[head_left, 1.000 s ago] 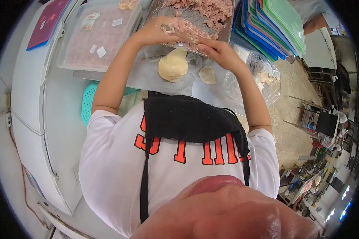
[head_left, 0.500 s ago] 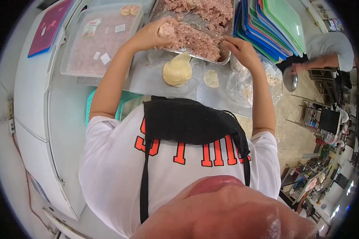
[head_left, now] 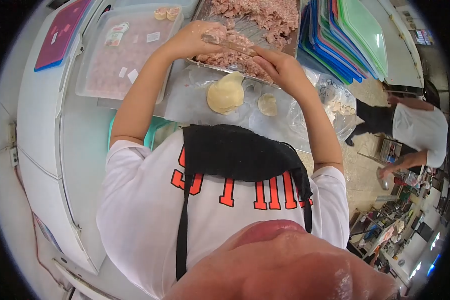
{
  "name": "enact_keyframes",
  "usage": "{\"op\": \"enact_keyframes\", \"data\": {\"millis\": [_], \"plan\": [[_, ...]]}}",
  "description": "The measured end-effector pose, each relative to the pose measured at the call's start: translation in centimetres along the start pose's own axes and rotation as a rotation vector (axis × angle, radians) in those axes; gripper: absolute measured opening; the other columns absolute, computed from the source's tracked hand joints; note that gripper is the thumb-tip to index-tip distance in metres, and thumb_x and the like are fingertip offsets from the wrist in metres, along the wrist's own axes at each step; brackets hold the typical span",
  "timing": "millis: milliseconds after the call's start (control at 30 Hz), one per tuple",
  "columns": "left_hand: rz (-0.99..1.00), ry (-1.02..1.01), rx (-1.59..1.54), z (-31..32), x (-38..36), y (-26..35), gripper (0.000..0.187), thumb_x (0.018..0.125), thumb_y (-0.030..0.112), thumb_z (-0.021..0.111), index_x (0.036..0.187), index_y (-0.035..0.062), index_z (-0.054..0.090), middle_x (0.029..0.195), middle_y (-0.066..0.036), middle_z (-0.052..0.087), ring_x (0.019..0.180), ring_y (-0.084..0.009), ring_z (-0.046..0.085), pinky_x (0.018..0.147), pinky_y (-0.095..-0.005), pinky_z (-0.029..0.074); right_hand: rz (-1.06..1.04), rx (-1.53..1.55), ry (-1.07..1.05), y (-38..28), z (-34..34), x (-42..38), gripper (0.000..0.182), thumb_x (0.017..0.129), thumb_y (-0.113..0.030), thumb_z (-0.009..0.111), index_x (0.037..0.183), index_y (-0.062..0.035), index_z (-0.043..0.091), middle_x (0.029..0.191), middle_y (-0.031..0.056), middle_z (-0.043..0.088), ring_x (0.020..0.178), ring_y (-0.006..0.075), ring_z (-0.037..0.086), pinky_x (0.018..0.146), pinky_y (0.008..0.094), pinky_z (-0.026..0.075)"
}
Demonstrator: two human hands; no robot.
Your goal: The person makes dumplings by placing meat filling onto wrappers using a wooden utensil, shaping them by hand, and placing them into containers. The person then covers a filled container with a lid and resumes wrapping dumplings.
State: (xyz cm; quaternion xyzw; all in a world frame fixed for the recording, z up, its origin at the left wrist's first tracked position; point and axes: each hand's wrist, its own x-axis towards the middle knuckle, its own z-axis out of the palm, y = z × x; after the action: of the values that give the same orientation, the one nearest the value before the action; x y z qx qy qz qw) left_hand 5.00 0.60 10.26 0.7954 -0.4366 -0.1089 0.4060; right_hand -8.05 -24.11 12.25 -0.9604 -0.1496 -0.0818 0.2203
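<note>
My left hand (head_left: pixel 195 37) cups a round wrapper with a lump of pink minced filling (head_left: pixel 211 35) over the near edge of a metal tray of minced meat (head_left: pixel 265 15). My right hand (head_left: pixel 280 67) grips a thin flat stick (head_left: pixel 233 47) whose tip reaches the filling in my left hand. Just below the hands, a stack of pale round wrappers (head_left: pixel 226 93) lies on a plastic sheet, with a single wrapper (head_left: pixel 268 104) to its right.
A clear lidded box of shaped dumplings (head_left: pixel 125 50) sits at the left, next to a magenta board (head_left: pixel 60 32). Stacked blue and green trays (head_left: pixel 350 35) lean at the right above a crumpled plastic bag (head_left: pixel 330 100). Another person (head_left: pixel 420 130) stands at the far right.
My right hand came back from the tray's right side to the left hand, stick against the filling. The person at the right moved nearer and lower in view.
</note>
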Motion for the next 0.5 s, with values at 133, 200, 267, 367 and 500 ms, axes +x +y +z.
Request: {"op": "enact_keyframes", "data": {"millis": [133, 200, 267, 367, 500], "plan": [[-0.126, 0.014, 0.018, -2.3, -0.6, -2.4, 0.055, 0.072, 0.029, 0.078, 0.116, 0.0022, 0.059, 0.105, -0.009, 0.065, 0.093, -0.0170, 0.059, 0.083, -0.0306, 0.047, 0.001, 0.143, 0.000, 3.6, 0.2, 0.3, 0.030, 0.090, -0.028, 0.060, 0.113, -0.0092, 0.064, 0.097, 0.0166, 0.066, 0.088, 0.0332, 0.064, 0.075, 0.0371, 0.050], [-0.220, 0.146, 0.044, -4.8, -2.3, -3.7, 0.059, 0.072, 0.032, 0.077, 0.120, 0.0034, 0.057, 0.106, -0.009, 0.064, 0.093, -0.0171, 0.059, 0.083, -0.0307, 0.047, 0.264, 0.308, -0.034, 4.9, 0.0, -0.8, 0.031, 0.092, -0.025, 0.059, 0.114, -0.0043, 0.063, 0.101, 0.0164, 0.068, 0.089, 0.0250, 0.066, 0.079, 0.0310, 0.049], [-0.397, 0.247, 0.129, -8.0, -4.0, -6.9, 0.060, 0.072, 0.032, 0.076, 0.121, 0.0041, 0.056, 0.106, -0.009, 0.064, 0.095, -0.0193, 0.059, 0.085, -0.0322, 0.046, 0.316, 0.384, -0.020, 6.1, 0.5, -2.0, 0.032, 0.092, -0.023, 0.059, 0.115, -0.0018, 0.063, 0.102, 0.0156, 0.068, 0.090, 0.0204, 0.064, 0.081, 0.0289, 0.048], [-0.345, 0.355, 0.445, -11.8, -6.1, -17.6, 0.059, 0.072, 0.030, 0.074, 0.123, 0.0044, 0.055, 0.109, -0.012, 0.063, 0.098, -0.0242, 0.059, 0.087, -0.0348, 0.046, 0.400, 0.481, 0.003, 7.2, 1.4, -3.4, 0.033, 0.092, -0.022, 0.059, 0.116, 0.0018, 0.061, 0.102, 0.0134, 0.068, 0.091, 0.0144, 0.062, 0.082, 0.0266, 0.046], [-0.462, 0.388, 0.672, -12.4, -5.7, -18.9, 0.064, 0.072, 0.030, 0.072, 0.127, 0.0043, 0.051, 0.120, -0.017, 0.058, 0.108, -0.0307, 0.056, 0.091, -0.0374, 0.046, 0.436, 0.557, 0.023, 7.3, 2.2, -4.0, 0.033, 0.093, -0.021, 0.059, 0.118, 0.0010, 0.061, 0.105, 0.0104, 0.068, 0.095, 0.0133, 0.060, 0.085, 0.0260, 0.045]]}}
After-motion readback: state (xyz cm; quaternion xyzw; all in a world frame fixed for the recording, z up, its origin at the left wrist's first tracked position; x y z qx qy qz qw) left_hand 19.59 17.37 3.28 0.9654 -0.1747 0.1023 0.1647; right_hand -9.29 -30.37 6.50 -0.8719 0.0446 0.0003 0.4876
